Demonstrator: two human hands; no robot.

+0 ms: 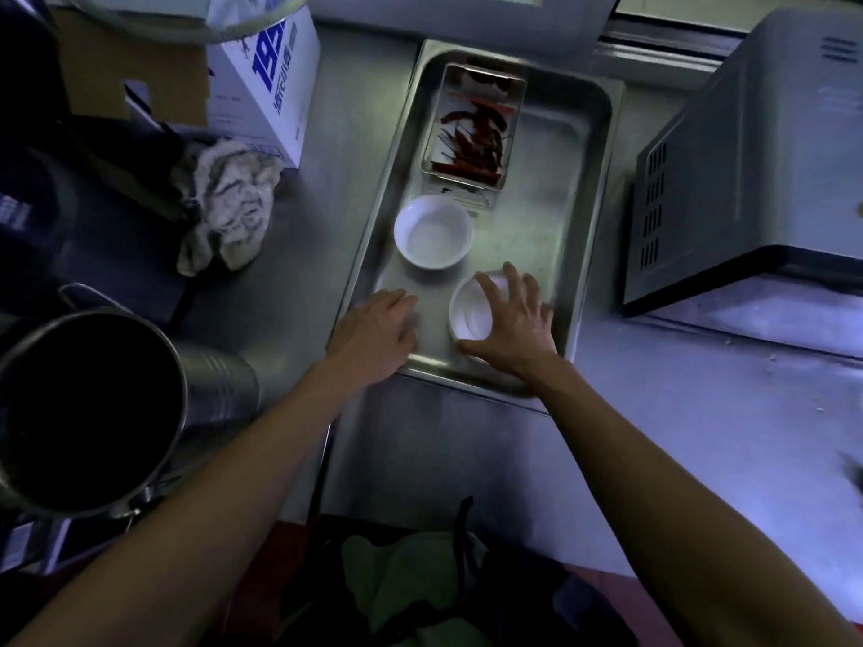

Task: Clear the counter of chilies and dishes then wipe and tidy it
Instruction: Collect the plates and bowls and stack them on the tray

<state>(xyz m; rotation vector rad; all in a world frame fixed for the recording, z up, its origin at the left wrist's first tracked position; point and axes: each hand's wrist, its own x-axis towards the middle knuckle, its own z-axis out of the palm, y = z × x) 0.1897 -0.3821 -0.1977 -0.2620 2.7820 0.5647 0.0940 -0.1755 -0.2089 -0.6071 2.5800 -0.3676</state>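
Far left of the left hand point(373, 329), a white box point(266, 81) is showing blue digits, partly cut off. That hand is lying flat, fingers straight, on the steel tray point(579, 217). The right hand point(511, 319) is spreading over a white bowl point(467, 315); beyond it, chilies point(476, 128) are sitting blurred in a small tin

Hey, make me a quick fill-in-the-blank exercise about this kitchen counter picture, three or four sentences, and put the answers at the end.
1. The right hand rests on a white ____ in the tray.
2. The small tin at the tray's far end holds red ____.
3. The number of white bowls in the tray is ____.
4. The crumpled rag lies to the ____ of the tray.

Answers: bowl; chilies; two; left
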